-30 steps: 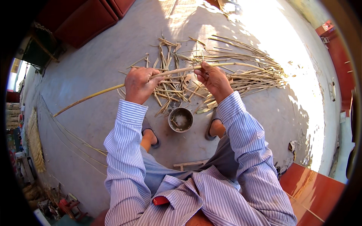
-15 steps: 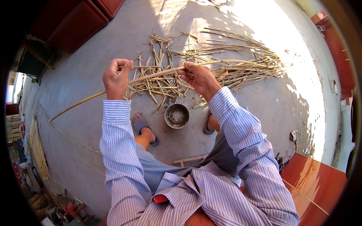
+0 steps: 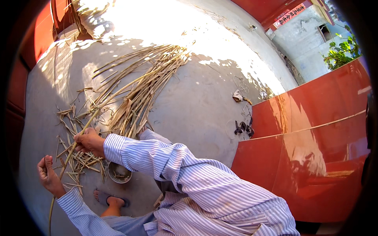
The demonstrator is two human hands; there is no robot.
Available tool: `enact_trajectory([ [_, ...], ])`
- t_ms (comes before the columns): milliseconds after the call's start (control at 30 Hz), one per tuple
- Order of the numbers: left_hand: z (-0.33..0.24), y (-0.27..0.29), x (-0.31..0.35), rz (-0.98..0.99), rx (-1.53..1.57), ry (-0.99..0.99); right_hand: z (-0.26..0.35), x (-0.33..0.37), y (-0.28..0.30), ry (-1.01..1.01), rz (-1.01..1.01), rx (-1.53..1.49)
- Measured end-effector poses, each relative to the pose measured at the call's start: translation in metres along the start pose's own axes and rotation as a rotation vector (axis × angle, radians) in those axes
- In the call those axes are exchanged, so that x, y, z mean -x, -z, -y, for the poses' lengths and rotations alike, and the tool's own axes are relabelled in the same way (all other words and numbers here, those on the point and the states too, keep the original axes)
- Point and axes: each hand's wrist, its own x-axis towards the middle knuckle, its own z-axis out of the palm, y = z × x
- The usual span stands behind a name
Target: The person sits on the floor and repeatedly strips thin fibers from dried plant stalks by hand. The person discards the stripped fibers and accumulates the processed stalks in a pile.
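Observation:
A long, dry plant stalk (image 3: 82,132) slants across the left part of the view. My right hand (image 3: 91,142) pinches it between thumb and fingers about midway. Lower on the left, my left hand (image 3: 50,177) is closed, thumb raised against the curled fingers. Whatever those fingers hold, if anything, cannot be made out. Behind the left wrist the stalk passes down to the bottom rim. Short cut stalk pieces (image 3: 80,163) lie scattered on the floor below my hands, and a bundle of longer dry stalks (image 3: 136,98) spreads beyond them.
A metal bowl (image 3: 119,179) stands on the concrete floor under my right forearm, near my sandalled foot (image 3: 112,200). Red panels (image 3: 311,145) rise at the right. Dark small items and cord (image 3: 245,128) lie beside them. Strong sunlight covers the far floor.
My view has swung to the right, so the hands and stalk now appear at the left. My right hand still grips the stalk; my left hand stays closed.

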Motion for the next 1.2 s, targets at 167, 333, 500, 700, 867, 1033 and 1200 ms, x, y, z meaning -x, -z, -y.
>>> enact_trajectory([
  [167, -0.011, 0.077, -0.017, -0.262, -0.427, -0.027, 0.011, -0.008, -0.014, -0.047, -0.071, -0.034],
  [333, -0.058, 0.031, -0.001, 0.014, -0.923, -0.400, 0.019, -0.008, -0.001, 0.012, -0.058, 0.011],
  [500, -0.048, 0.019, 0.011, 0.384, -0.798, -0.490, 0.023, -0.004, -0.017, -0.029, -0.063, 0.033],
  [700, -0.036, 0.014, 0.023, 0.247, -0.499, -0.239, 0.022, 0.001, -0.014, -0.037, -0.053, 0.097],
  [867, -0.043, 0.038, 0.002, -0.190, 0.084, 0.039, 0.016, -0.006, -0.004, -0.057, -0.085, 0.109],
  [1033, -0.041, 0.072, -0.006, -0.346, -0.730, -0.263, 0.019, -0.006, -0.008, -0.054, -0.094, 0.110],
  [1200, -0.045, 0.067, 0.008, 0.125, -0.884, -0.312, 0.020, -0.006, -0.009, 0.000, -0.088, 0.108],
])
